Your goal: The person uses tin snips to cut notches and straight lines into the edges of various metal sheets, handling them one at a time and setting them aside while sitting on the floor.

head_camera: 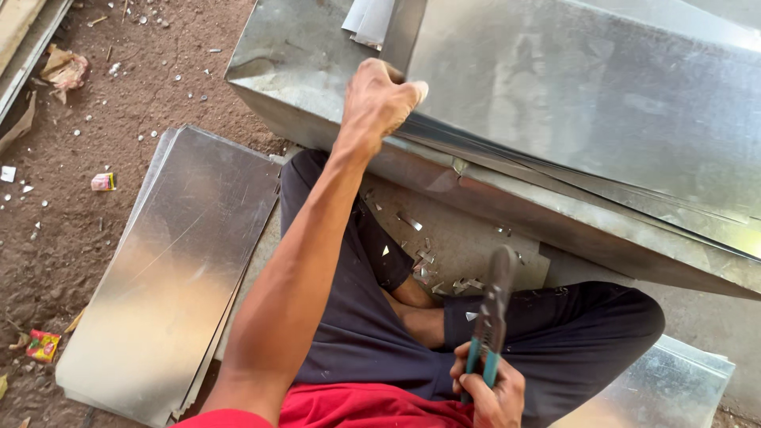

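My left hand [379, 101] reaches forward and grips the near edge of a folded galvanised sheet-metal piece [587, 103] that lies tilted on a larger metal duct body [317, 87]. Low near my lap, my right hand [493, 391] is closed on the teal handles of metal snips [493, 313], whose dark jaws point up and away. I sit cross-legged in dark trousers and a red shirt. Several small metal offcuts [428, 265] lie on the sheet between my legs and the duct.
A stack of flat metal sheets [170, 269] lies on the dirt floor at left. Another sheet [674, 388] shows at lower right. Small scraps and wrappers [43, 345] dot the brown ground [63, 230]. Folded metal strips [369, 20] rest at the top.
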